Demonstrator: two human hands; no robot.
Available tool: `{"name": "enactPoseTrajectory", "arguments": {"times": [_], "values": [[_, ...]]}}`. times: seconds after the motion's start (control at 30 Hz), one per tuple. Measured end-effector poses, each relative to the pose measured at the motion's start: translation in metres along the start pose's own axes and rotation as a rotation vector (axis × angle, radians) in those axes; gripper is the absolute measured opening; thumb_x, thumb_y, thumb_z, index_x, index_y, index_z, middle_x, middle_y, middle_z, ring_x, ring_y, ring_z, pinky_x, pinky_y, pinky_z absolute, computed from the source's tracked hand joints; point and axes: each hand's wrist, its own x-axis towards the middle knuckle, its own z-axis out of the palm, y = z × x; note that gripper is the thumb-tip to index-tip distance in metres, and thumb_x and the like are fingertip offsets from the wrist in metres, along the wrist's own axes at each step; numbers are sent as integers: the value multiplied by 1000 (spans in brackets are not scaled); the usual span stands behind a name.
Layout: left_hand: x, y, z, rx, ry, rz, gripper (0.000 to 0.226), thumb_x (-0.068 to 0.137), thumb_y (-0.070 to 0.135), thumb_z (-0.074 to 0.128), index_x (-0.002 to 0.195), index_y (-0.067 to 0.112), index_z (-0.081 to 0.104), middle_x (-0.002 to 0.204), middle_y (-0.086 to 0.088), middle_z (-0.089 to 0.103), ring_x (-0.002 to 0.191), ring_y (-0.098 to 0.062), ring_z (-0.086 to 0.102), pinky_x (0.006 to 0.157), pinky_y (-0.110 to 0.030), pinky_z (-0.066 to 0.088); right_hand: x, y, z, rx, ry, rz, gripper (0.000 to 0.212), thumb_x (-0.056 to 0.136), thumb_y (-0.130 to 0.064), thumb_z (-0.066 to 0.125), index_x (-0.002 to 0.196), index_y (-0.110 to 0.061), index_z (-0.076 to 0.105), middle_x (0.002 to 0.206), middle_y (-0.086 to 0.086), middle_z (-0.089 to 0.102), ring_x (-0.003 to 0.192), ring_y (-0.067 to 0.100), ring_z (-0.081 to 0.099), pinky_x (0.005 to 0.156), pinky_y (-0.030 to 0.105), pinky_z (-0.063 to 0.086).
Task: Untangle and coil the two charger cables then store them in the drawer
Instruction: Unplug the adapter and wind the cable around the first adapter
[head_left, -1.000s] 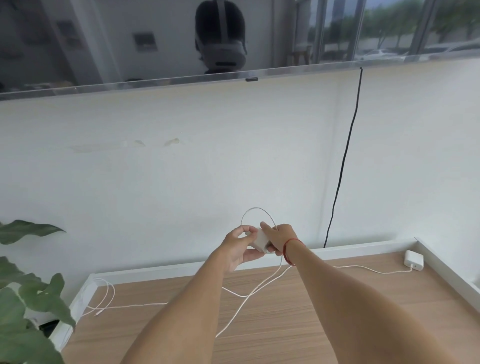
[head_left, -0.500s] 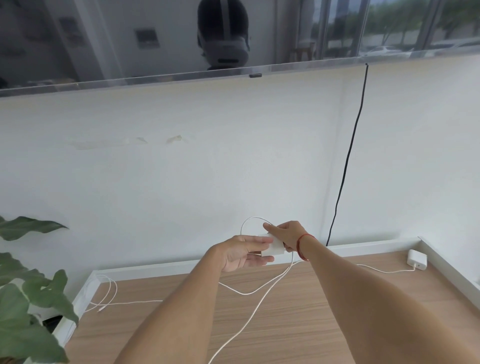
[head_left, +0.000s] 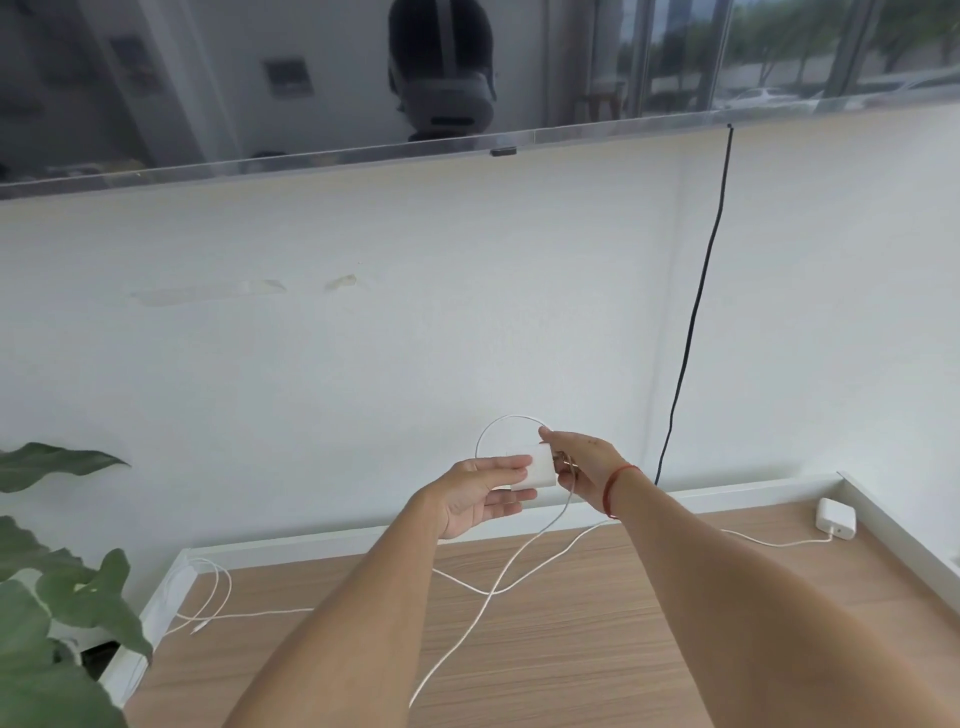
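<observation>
My left hand (head_left: 475, 493) holds a white charger block (head_left: 537, 467) in the air above the wooden table (head_left: 597, 649), thumb on top and fingers below. My right hand (head_left: 582, 462) pinches the block's white cable (head_left: 506, 571) just right of the block. The cable arcs in a loop above both hands, then hangs down to the table and runs off the bottom edge. A second white charger block (head_left: 835, 518) lies at the table's back right. Its thin cable (head_left: 769, 543) trails left under my right forearm and crosses the first cable.
A white raised rim (head_left: 727, 491) borders the table at the back and sides. A loose white cable end (head_left: 208, 597) lies coiled at the back left corner. Green plant leaves (head_left: 57, 597) fill the left edge. A black cord (head_left: 691, 312) hangs down the white wall.
Both hands have drifted right and my left hand has turned palm up under the block. My right hand has slid off the block onto the cable beside it.
</observation>
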Motion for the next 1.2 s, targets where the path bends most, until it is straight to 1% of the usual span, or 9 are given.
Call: {"name": "enactPoseTrajectory", "arguments": {"times": [0.17, 0.3, 0.37, 0.5, 0.67, 0.73, 0.9, 1.0, 1.2], "values": [[-1, -3, -2, -33, -4, -2, 23, 87, 7, 69, 108, 16, 72, 108, -3, 70, 105, -26, 69, 85, -29, 55, 4, 5, -9, -49, 91, 116, 7, 83, -15, 73, 82, -12, 67, 55, -5, 64, 43, 4, 56, 41, 16, 39], [3, -6, 0, -98, 7, 17, 23, 87, 6, 68, 107, 17, 72, 115, -8, 70, 106, -27, 69, 86, -33, 55, 2, 11, -9, -292, 99, 100, 3, 85, -11, 69, 83, -12, 67, 70, 3, 69, 47, 7, 57, 43, 17, 40], [6, -8, 3, -132, 44, 50, 22, 89, 4, 66, 107, 15, 71, 116, -12, 69, 107, -28, 68, 90, -34, 54, 0, 14, -3, -446, 83, 73, 1, 81, -15, 70, 82, -14, 69, 79, 4, 71, 53, 13, 53, 50, 21, 40], [8, -14, 3, -184, 106, 76, 22, 90, 3, 64, 110, 12, 70, 111, -10, 69, 105, -30, 67, 94, -33, 52, 4, 21, 0, -663, 1, 87, 21, 64, -33, 65, 73, -18, 76, 83, 5, 69, 65, 21, 45, 60, 29, 40], [8, -14, -3, -111, 125, 31, 21, 89, 13, 68, 107, 23, 73, 109, 4, 68, 104, -21, 69, 82, -28, 49, -7, 22, 2, -444, -89, 135, 8, 87, -16, 64, 92, -12, 69, 83, 2, 63, 57, 13, 45, 50, 22, 36], [9, -14, -2, -83, 132, 19, 21, 88, 16, 69, 106, 26, 73, 105, 6, 68, 103, -16, 68, 79, -28, 45, -6, 22, 3, -369, -136, 180, 11, 88, -16, 63, 98, -10, 66, 81, 1, 60, 56, 12, 43, 50, 22, 34], [16, -15, 6, -69, 182, 39, 19, 86, 20, 73, 102, 29, 77, 109, 8, 68, 106, -17, 63, 87, -34, 46, -5, 18, 14, -447, -147, 245, 20, 83, -26, 69, 97, -13, 63, 78, -4, 60, 57, 10, 45, 52, 21, 35], [20, -16, 6, -76, 172, 52, 20, 87, 19, 72, 103, 27, 76, 112, 8, 67, 99, -20, 67, 90, -37, 50, -7, 18, 14, -486, -165, 246, 25, 83, -29, 69, 99, -13, 62, 80, -3, 56, 57, 10, 43, 56, 22, 37], [26, -24, 0, -35, 200, 118, 24, 90, 8, 66, 112, 14, 71, 106, -9, 71, 102, -28, 68, 94, -42, 54, -10, 4, 9, -631, -292, 303, 13, 92, -25, 57, 93, -13, 63, 68, -3, 48, 52, 9, 37, 53, 19, 35]]}}
